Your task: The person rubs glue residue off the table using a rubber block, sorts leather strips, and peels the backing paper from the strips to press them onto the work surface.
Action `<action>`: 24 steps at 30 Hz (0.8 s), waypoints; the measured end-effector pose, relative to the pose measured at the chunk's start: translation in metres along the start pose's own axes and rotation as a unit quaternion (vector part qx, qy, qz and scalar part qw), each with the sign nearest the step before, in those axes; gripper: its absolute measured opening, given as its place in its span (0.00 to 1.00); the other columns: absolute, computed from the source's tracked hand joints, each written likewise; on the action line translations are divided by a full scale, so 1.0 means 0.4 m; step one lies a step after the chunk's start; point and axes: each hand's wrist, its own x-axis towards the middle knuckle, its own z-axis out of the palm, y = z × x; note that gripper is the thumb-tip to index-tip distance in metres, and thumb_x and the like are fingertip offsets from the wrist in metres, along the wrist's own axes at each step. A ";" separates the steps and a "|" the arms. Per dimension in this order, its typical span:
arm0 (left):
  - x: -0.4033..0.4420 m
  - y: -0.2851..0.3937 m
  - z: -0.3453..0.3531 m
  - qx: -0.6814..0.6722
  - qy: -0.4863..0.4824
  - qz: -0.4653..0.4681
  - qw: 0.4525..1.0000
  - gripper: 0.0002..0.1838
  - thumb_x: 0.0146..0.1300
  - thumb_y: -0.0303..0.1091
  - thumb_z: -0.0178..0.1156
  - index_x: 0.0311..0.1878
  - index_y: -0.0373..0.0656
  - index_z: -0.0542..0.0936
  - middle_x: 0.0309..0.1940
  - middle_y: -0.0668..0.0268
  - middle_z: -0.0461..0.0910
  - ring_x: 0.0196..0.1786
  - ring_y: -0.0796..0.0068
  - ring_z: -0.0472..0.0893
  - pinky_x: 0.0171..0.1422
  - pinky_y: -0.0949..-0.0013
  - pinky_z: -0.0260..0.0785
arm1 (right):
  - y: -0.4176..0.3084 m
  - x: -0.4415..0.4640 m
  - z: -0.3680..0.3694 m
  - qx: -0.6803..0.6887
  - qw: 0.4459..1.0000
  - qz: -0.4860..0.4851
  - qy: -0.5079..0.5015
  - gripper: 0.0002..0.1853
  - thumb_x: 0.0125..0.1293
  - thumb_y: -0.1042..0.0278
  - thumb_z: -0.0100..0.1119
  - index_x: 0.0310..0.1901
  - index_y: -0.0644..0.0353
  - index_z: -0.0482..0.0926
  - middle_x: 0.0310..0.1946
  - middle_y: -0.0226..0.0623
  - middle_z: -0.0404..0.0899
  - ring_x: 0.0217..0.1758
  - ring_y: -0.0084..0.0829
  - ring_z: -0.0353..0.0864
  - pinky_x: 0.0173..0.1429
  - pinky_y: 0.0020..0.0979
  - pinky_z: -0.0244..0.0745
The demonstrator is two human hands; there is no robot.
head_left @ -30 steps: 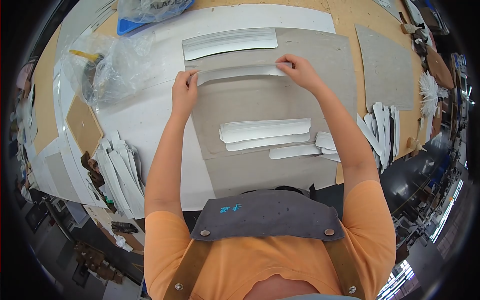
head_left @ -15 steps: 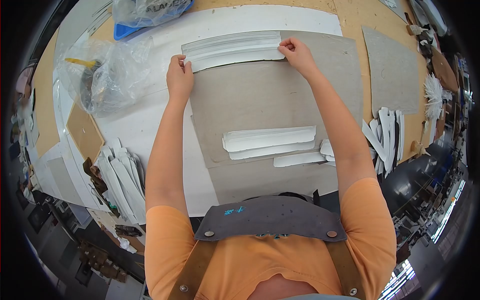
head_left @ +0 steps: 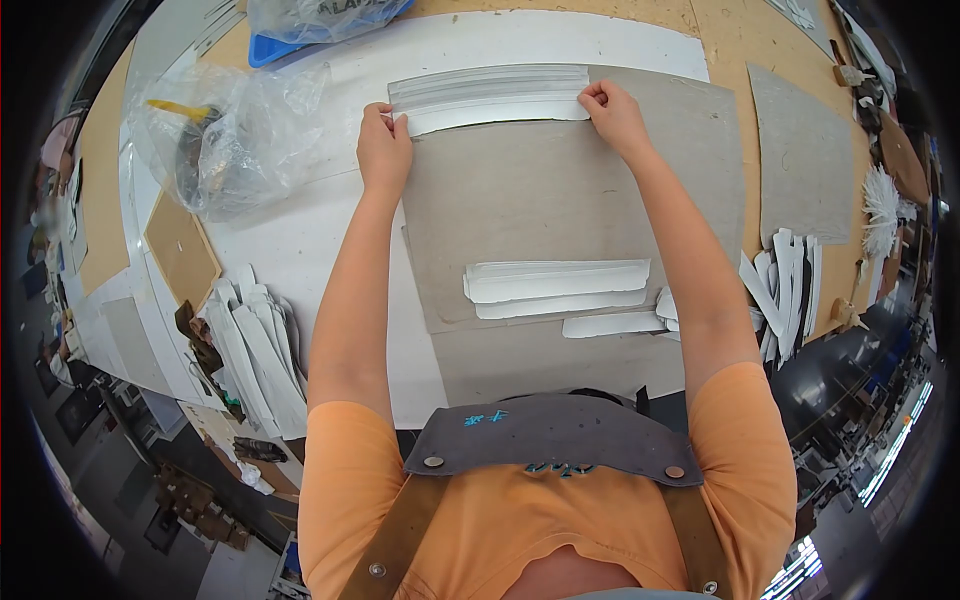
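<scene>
A row of overlapping pale strips (head_left: 488, 95) lies along the far edge of the grey board (head_left: 520, 190). My left hand (head_left: 385, 145) pinches the left end of the nearest white strip (head_left: 490, 113), and my right hand (head_left: 612, 112) pinches its right end. This strip rests against the front of the row. Closer to my body, a stack of white strips (head_left: 555, 285) lies on the same board, with another white strip (head_left: 612, 324) beside it, partly under my right forearm.
A clear plastic bag (head_left: 240, 150) and a blue tray (head_left: 275, 48) stand at the upper left. Bundles of white strips lie at the left (head_left: 255, 345) and right (head_left: 785, 290). A grey sheet (head_left: 805, 160) lies at the right.
Both hands have carried the strip away from my body, from mid-board to the front of the row, where it now lies. The whole view has shifted slightly.
</scene>
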 end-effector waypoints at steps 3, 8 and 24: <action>0.001 -0.001 0.001 0.006 0.002 0.001 1.000 0.12 0.60 0.30 0.56 0.45 0.37 0.70 0.27 0.62 0.73 0.29 0.67 0.74 0.37 0.65 0.68 | 0.004 0.002 0.004 -0.002 1.000 -0.010 0.003 0.09 0.58 0.66 0.58 0.35 0.62 0.77 0.30 0.38 0.79 0.34 0.32 0.77 0.41 0.31 0.72; -0.001 0.003 0.004 0.002 0.005 -0.005 1.000 0.12 0.60 0.30 0.56 0.45 0.36 0.70 0.29 0.61 0.73 0.30 0.66 0.74 0.38 0.64 0.68 | 0.011 0.002 0.009 -0.010 0.999 -0.036 0.016 0.08 0.58 0.67 0.57 0.34 0.62 0.77 0.31 0.41 0.78 0.35 0.36 0.77 0.42 0.34 0.72; -0.010 -0.014 0.036 0.259 0.073 0.209 0.940 0.04 0.59 0.28 0.55 0.37 0.42 0.75 0.38 0.63 0.75 0.42 0.63 0.75 0.47 0.61 0.66 | -0.001 -0.028 0.047 -0.251 0.932 -0.215 0.148 0.05 0.60 0.69 0.56 0.35 0.59 0.73 0.33 0.39 0.74 0.36 0.40 0.76 0.38 0.39 0.71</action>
